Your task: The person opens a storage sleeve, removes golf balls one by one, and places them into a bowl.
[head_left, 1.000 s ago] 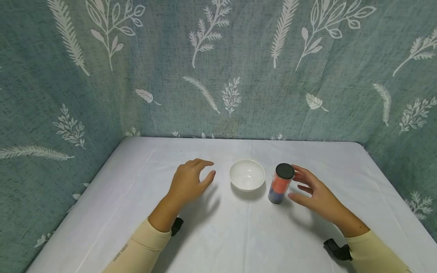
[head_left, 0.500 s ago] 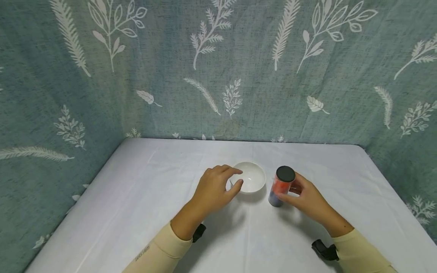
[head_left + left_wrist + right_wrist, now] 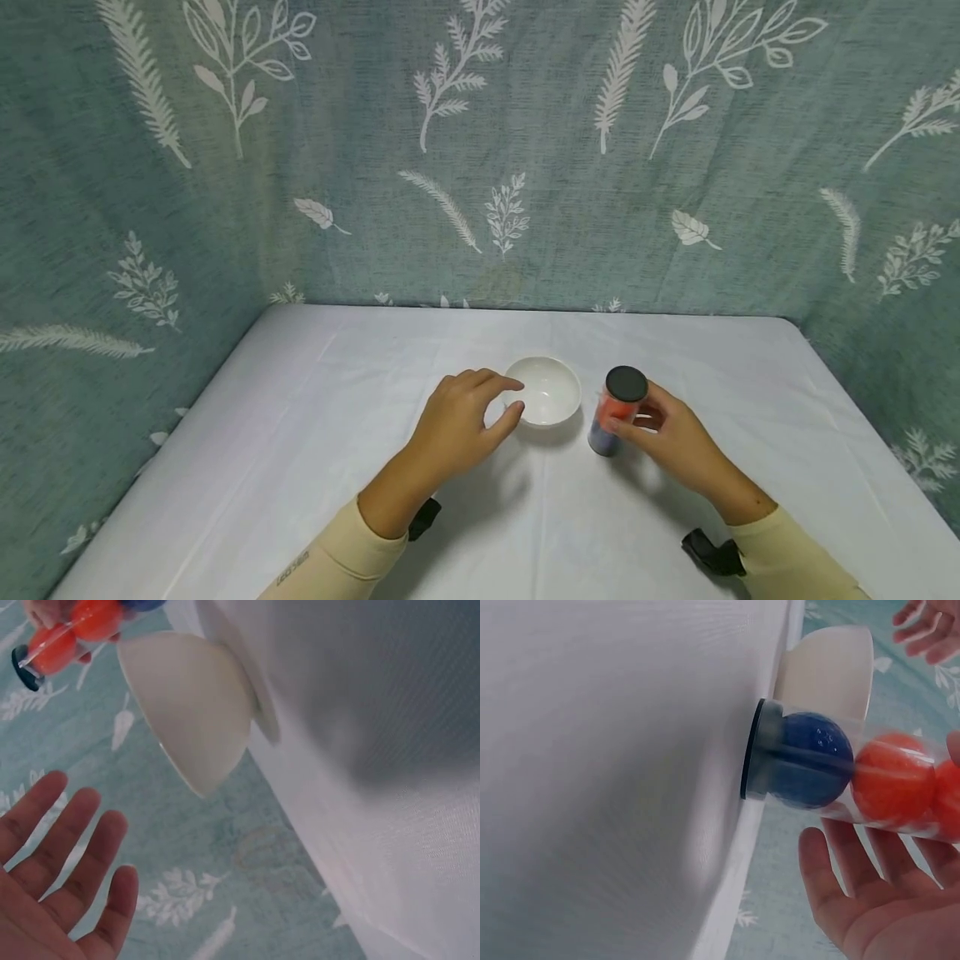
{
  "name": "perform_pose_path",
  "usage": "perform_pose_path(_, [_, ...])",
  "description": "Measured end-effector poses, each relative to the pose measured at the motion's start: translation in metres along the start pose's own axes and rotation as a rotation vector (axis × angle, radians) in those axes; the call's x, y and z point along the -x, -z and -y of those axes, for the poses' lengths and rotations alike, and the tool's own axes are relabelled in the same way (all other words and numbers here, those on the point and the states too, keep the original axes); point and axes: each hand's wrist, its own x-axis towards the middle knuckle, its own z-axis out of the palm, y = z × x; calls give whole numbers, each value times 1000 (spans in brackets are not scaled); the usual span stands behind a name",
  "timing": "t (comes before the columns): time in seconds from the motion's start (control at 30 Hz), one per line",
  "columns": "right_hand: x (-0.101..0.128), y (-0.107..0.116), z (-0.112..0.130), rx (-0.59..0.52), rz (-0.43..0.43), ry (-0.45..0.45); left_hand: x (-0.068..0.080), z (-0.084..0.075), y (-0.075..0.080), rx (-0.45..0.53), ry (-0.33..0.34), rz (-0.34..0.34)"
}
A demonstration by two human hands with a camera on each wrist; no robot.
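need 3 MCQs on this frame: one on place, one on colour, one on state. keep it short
1. Where does the white bowl stand relative to the clear tube?
A. on the side of the left hand
B. on the side of the right hand
C. under it

2. What colour is the ball at the bottom of the tube?
A. green
B. blue
C. yellow

3. What does the right hand do?
A. lies flat on the table
B. holds the bowl
C. grips the tube

Key: 1 A, the head view shows the bowl between the left hand and the tube. 2 B, the right wrist view shows a blue ball lowest, orange above. 3 C, its fingers wrap the tube's side.
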Motion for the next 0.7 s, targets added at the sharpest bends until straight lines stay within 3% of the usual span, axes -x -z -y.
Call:
perform_pose_path(0.5, [9,-3,16,102,12,-56,3,-14,8,7,-25,35])
perform_pose_path(0.7, [13,-8,25,106,-14,-33,3,-18,11,-3,-44,19])
